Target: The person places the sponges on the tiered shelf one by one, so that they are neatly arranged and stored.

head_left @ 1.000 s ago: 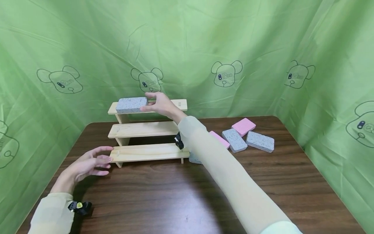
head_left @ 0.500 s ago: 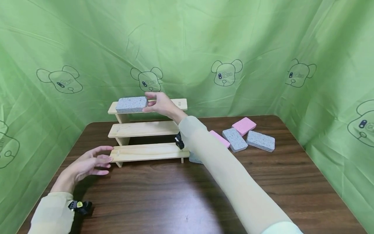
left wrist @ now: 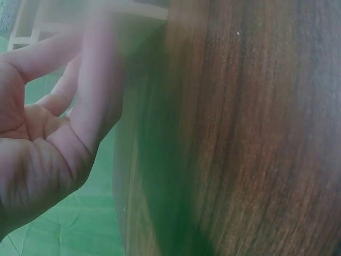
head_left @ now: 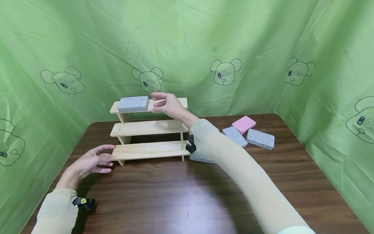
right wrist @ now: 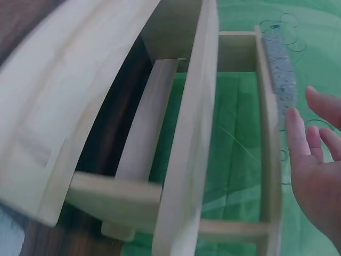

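Note:
A speckled grey-blue sponge [head_left: 133,104] lies flat at the left end of the top step of a three-step wooden rack [head_left: 149,127]. Just right of that sponge is my right hand [head_left: 172,105], fingers apart and holding nothing; the right wrist view shows the fingertips close to the sponge [right wrist: 279,74]. My left hand [head_left: 87,164] touches the left end of the rack's lowest step with relaxed fingers. In the left wrist view the left hand [left wrist: 64,106] has its fingertips at the blurred wooden edge.
Right of the rack on the brown table [head_left: 163,195] lie a pink sponge [head_left: 244,124] and two grey-blue ones [head_left: 260,138], [head_left: 234,136]. Another grey-blue sponge [head_left: 201,157] is partly under the right sleeve. Green cloth [head_left: 187,42] hangs behind and at both sides.
My right hand has come off the sponge and moved a little right, leaving it on the top step. The right sleeve now covers the nearer pink sponge. My left hand stays at the rack.

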Tool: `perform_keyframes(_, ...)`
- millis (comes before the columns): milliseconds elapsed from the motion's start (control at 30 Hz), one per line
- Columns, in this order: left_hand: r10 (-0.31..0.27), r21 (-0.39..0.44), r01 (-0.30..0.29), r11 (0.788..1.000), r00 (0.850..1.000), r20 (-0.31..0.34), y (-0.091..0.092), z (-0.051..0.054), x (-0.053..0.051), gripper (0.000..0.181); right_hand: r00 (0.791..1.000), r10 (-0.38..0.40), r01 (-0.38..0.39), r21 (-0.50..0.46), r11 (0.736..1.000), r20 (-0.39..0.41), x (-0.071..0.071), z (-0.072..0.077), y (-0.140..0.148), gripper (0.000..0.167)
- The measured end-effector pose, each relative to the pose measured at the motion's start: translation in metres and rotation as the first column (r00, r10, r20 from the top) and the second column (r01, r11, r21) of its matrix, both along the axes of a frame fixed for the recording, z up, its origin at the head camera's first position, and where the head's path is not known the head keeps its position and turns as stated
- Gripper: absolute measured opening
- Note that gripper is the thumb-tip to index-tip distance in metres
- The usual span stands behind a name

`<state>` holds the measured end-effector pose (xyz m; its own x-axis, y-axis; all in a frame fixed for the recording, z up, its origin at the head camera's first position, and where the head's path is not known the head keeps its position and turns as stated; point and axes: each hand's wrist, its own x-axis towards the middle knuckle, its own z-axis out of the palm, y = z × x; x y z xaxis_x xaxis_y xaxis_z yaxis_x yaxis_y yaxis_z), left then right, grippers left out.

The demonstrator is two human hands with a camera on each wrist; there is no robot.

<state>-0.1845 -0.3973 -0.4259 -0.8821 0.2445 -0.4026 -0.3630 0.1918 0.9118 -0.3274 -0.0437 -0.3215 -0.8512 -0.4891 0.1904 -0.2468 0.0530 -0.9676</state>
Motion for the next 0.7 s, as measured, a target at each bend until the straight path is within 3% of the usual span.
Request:
perform_keyframes(133,0.005,0.000,-0.005,1.000,1.000,0.003,-0.001,-0.002,-0.001,0.046,1.000,0.018,-0.019,-0.078,0.997,-0.013,0.013,0.003,0.025,0.063)
perform_keyframes(267,-0.005,-0.005,0.005,1.000,1.000,0.005,-0.001,-0.002,-0.002,0.044,0.998,0.024,-0.029,-0.093,0.995,-0.054,0.028,0.004,0.054,0.061)
perform_keyframes(500,-0.003,-0.012,0.003,1.000,1.000,0.012,0.003,-0.004,-0.002,0.047,0.994,0.003,-0.006,-0.025,1.000,-0.111,0.057,-0.001,0.110,0.061)
perform_keyframes(700,0.005,-0.035,-0.005,0.999,1.000,0.004,0.001,-0.001,-0.002,0.048,0.997,-0.019,0.022,0.042,0.999,-0.072,0.079,-0.014,0.157,0.067)
